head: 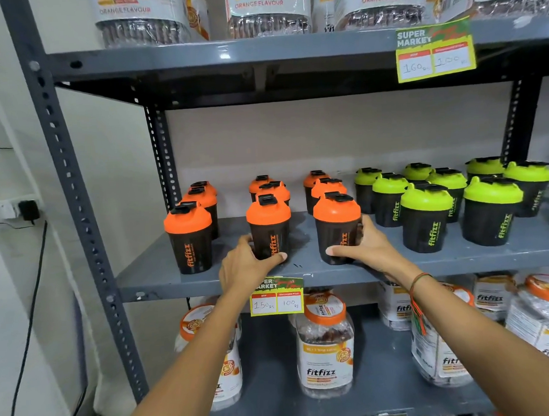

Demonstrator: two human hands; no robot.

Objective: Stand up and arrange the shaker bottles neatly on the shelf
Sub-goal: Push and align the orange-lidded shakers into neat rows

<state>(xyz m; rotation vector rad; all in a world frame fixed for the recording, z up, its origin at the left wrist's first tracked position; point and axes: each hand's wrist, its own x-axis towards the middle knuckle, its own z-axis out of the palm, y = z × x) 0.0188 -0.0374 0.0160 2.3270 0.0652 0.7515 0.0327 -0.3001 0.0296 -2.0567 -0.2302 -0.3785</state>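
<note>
Black shaker bottles stand upright on the grey middle shelf. Those with orange lids form three rows running front to back on the left. Several with green lids stand on the right. My left hand grips the base of the front middle orange-lid shaker. My right hand wraps around the lower part of the front right orange-lid shaker. A third front shaker stands free at the left end.
A yellow price tag hangs on the shelf's front edge below my left hand. Clear jars with orange lids fill the shelf below, and more jars line the shelf above. The dark perforated upright bounds the left side.
</note>
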